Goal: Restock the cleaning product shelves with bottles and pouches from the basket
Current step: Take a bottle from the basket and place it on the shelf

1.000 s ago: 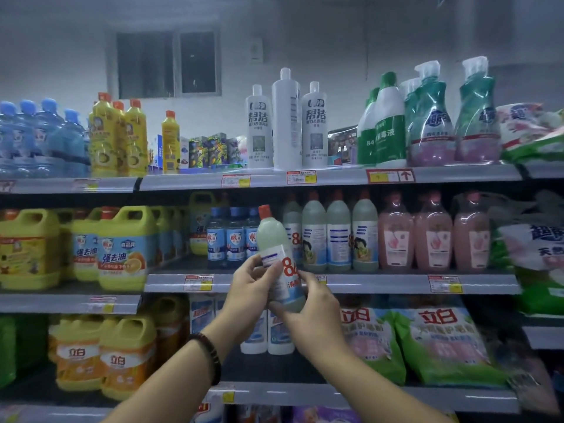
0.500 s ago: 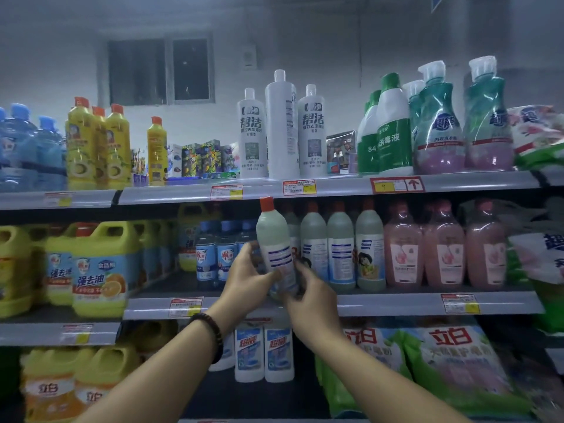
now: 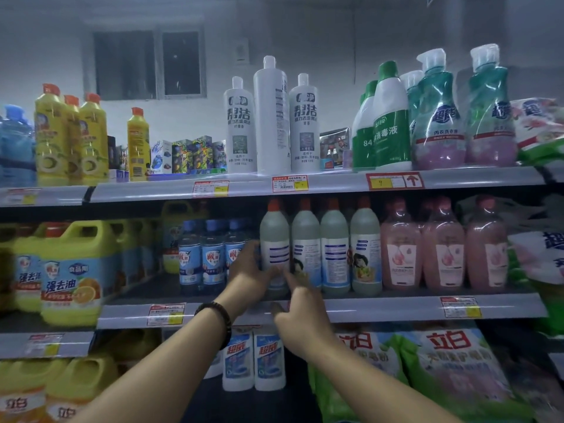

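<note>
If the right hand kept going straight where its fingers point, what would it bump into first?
Probably the pale red-capped bottle the left hand grips; the right hand points at its base and may already touch it.

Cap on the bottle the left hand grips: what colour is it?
Orange-red cap on the bottle in the left hand; head view shows it best.

Partly hidden: bottle (image 3: 274,239) base, behind left hand (image 3: 248,276); price tags (image 3: 290,183) unreadable; rt pouches (image 3: 543,261) cut off.
</note>
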`<state>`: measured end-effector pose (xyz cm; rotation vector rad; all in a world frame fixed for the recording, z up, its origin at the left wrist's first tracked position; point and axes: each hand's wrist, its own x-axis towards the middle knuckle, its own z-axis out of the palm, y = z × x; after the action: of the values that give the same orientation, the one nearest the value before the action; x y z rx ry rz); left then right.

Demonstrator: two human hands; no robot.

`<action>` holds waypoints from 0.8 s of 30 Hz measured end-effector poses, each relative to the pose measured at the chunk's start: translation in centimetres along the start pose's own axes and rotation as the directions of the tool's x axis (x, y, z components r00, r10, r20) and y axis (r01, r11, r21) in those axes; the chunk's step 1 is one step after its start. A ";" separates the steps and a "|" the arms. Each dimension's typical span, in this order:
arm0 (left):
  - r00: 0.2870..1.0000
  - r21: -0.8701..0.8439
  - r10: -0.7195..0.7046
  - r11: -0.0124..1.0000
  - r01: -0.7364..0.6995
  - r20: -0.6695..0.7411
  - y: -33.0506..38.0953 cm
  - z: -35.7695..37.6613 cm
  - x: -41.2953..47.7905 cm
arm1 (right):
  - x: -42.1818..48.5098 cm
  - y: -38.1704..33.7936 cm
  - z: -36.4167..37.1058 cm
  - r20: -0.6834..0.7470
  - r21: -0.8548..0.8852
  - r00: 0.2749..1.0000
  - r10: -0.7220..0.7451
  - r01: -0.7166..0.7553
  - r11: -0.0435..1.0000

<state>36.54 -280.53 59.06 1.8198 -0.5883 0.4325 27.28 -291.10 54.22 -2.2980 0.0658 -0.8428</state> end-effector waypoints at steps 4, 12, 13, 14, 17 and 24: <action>0.999 0.031 -0.044 0.999 0.043 0.014 0.2 0.5 0.6 | -0.2 0.1 -0.2 0.037 -0.025 0.999 0.011 -0.010 1.000; 0.998 0.097 -0.035 0.995 0.031 0.043 0.9 -0.2 -0.8 | -1.1 -0.3 -1.4 0.019 -0.048 1.000 -0.010 0.011 0.999; 1.000 0.126 -0.006 0.992 0.003 0.028 0.9 -0.6 -1.4 | -1.5 -0.4 -1.6 0.027 -0.072 1.000 -0.011 0.013 0.997; 1.000 0.155 0.027 0.988 -0.028 0.006 0.9 -1.1 -2.2 | -1.9 -0.4 -1.8 0.042 -0.097 0.999 -0.013 0.017 0.995; 0.996 0.243 0.083 0.967 -0.079 -0.008 0.8 -3.1 -5.6 | -3.4 -0.6 -2.0 0.091 -0.175 0.996 -0.006 0.022 0.984; 0.982 0.533 0.096 0.829 -0.168 0.161 -4.7 -6.5 -15.4 | -9.0 0.7 1.6 0.201 -0.267 0.976 -0.087 0.140 0.954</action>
<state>26.84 -270.36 48.84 2.3767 -0.7343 0.6287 21.21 -288.35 47.90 -2.6602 -0.0338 -0.7057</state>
